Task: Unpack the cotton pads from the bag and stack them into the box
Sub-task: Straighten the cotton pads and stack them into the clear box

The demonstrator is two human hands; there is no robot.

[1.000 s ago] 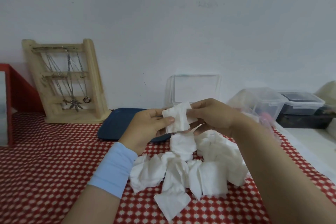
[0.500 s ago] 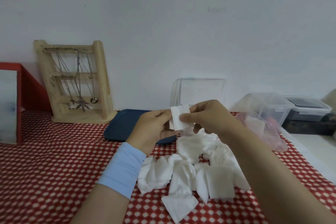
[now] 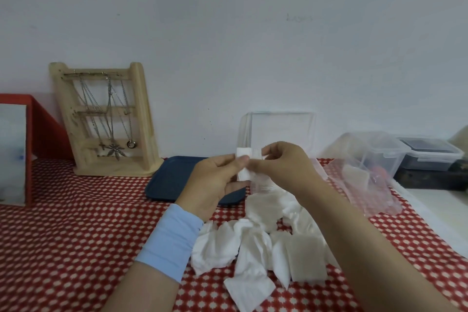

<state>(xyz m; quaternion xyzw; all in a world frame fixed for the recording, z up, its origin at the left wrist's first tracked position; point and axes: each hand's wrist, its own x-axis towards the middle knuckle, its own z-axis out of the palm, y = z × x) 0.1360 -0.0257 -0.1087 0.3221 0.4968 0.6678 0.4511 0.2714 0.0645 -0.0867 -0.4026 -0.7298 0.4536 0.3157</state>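
**Two hands hold a cotton pad above a red patterned tabletop**

A table covered in a red cloth (image 3: 76, 230) with small white dots fills the lower half of the frame. Behind it stands a plain, pale wall (image 3: 228, 33).

At the centre of the frame, the left hand (image 3: 215, 182) and the right hand (image 3: 283, 167) meet, both pinching one white cotton pad (image 3: 244, 166) between thumb and fingers, held upright above the table. A light blue band (image 3: 169, 238) wraps the left wrist.

Below the hands, at lower centre, a loose heap of cotton pads (image 3: 260, 243) lies on the cloth, some flat, some crumpled.

Just behind the hands stands a clear plastic box (image 3: 278, 126), near the wall. To the right, a thin pinkish plastic bag (image 3: 367, 185) lies on the cloth with at least one pad visible inside.

A dark blue tray (image 3: 172, 180) lies flat at centre left, partly hidden by the left hand. Further left, a wooden rack (image 3: 106, 121) hung with necklaces leans against the wall. A red frame (image 3: 33, 134) sits at the far left edge. At the right edge are two clear lidded containers (image 3: 379, 152).
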